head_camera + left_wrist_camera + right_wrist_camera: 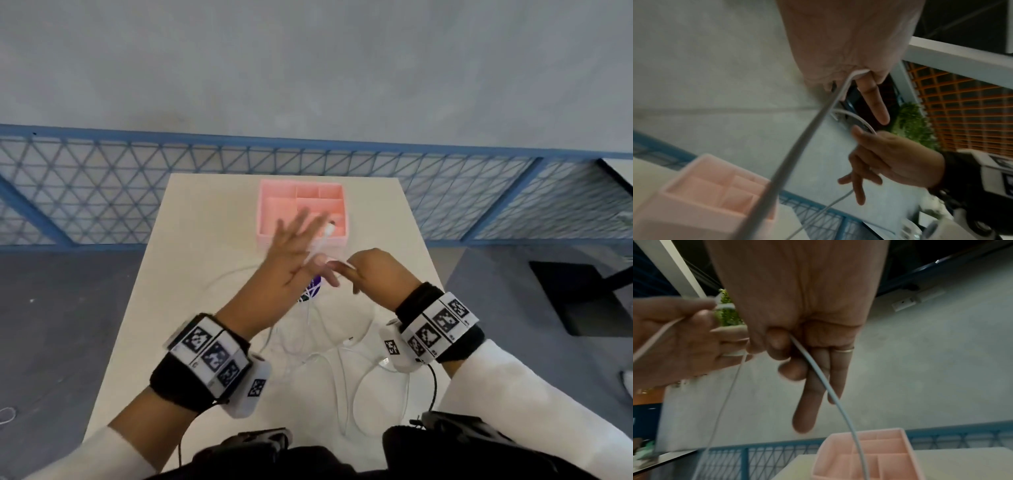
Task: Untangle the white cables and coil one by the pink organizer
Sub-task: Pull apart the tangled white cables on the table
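Note:
My left hand [291, 253] is raised over the table in front of the pink organizer [270, 205], fingers spread. A white cable [323, 240] runs across its palm, pinched by the thumb, with the plug end pointing at the organizer. In the left wrist view the cable [807, 129] leaves the left hand [849, 40] and drops past the organizer [701, 178]. My right hand [373, 270] is just right of the left one, thumb and forefinger pinching the same cable [818, 369]. More white cables [346, 377] lie in loose tangled loops on the table near me.
The cream table [205, 240] is small, with the organizer at its far edge. A purple and white round thing [313, 287] lies under the hands. A blue mesh fence [102, 192] runs behind the table. A black floor base [575, 294] is to the right.

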Action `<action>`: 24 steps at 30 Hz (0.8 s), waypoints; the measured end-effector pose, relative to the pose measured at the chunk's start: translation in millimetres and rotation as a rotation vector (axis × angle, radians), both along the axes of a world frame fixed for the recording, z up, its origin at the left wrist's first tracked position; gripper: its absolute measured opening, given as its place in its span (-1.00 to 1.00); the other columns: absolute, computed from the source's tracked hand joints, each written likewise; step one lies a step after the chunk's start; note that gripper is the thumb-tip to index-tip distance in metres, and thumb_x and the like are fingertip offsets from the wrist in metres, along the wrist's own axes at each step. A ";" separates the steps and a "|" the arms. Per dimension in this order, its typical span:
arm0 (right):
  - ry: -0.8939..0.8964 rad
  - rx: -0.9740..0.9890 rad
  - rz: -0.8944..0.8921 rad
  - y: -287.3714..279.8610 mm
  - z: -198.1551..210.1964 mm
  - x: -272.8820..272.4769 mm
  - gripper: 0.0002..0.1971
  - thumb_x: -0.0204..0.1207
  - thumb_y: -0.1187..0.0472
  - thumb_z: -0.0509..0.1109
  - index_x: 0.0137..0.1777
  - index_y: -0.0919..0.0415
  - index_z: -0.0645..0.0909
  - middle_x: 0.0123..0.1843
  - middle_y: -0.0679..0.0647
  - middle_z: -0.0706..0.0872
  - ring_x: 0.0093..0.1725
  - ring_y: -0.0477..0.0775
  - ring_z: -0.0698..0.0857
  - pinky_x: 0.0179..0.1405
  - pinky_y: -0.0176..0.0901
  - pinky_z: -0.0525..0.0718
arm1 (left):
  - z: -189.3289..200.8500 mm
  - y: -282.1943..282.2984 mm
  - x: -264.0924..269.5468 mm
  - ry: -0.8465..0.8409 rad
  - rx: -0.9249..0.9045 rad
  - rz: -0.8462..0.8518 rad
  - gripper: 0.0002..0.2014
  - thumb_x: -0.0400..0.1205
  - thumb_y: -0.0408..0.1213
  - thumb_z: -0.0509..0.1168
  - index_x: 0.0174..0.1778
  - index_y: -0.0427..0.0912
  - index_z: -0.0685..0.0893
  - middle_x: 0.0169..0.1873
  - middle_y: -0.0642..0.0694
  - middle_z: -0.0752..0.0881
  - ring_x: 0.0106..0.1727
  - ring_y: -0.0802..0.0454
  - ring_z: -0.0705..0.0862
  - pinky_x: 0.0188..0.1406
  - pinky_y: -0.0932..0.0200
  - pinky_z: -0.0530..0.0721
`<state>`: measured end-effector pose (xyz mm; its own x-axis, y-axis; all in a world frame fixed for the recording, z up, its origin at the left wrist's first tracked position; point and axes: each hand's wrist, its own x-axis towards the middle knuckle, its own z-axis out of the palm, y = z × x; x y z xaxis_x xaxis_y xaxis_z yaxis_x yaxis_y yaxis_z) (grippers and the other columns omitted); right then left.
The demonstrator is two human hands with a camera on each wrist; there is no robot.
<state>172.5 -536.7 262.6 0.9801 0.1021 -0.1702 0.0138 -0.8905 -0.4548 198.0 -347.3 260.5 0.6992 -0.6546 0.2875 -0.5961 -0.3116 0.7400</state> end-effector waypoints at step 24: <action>-0.313 0.482 -0.094 -36.2 31.7 21.7 -0.77 0.57 0.06 0.27 -0.21 0.20 0.54 -0.08 0.23 0.71 0.09 0.02 0.68 0.12 0.01 0.62 | -53.6 142.2 53.0 0.232 0.052 0.836 -0.51 0.75 -0.02 -0.10 0.17 -0.15 0.72 -0.16 -0.17 0.64 -0.14 -0.10 0.54 -0.15 0.08 0.36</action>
<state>194.2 -572.9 294.3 0.9850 0.0060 0.1727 0.1432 -0.5881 -0.7960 251.1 -205.1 206.9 0.9939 0.0913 0.0624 0.0074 -0.6172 0.7868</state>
